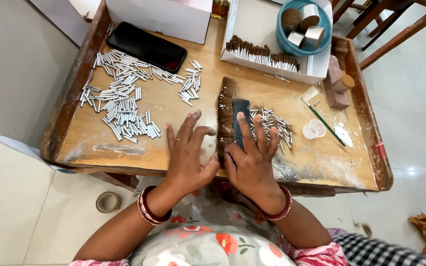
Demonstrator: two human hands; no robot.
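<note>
the right hand [253,162], low in the frame's centre, presses flat on a dark block [240,120] over a row of brown bristles [226,116], pinning them; fingers spread, gripping nothing. the left hand [187,155] lies open beside it, steadying. silver tubes [122,98] wait sorted at upper left on the wooden tray [356,74].

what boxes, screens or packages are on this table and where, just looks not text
Phone: far left of the table, flat black slab, screen dark, beside loose silver tubes.
White box: far edge behind the phone, plain white carton.
Open box: far right of middle, shallow white tray holding a row of brown-tipped tubes and a blue bowl.
Clear cup: right of the right hand, small and round.
</note>
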